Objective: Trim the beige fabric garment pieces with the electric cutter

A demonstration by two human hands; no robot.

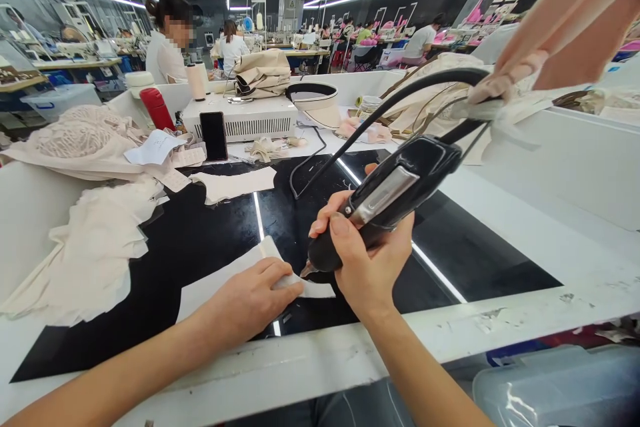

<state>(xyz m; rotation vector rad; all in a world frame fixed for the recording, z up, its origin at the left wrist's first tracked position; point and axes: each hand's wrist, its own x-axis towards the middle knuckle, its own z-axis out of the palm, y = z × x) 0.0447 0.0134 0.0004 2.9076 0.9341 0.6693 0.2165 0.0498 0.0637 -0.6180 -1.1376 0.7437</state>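
On black panel [210, 233], left hand [263, 288] half-open, pressing pale cloth [225, 273]; above, right hand [371, 267] wrapped round black tool [387, 192].

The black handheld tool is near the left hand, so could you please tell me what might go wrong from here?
The black tool in the right hand has its tip close to the left hand; a slip might injure it. The pale fabric piece, under that hand, could shift. The looping cable might tug the tool.
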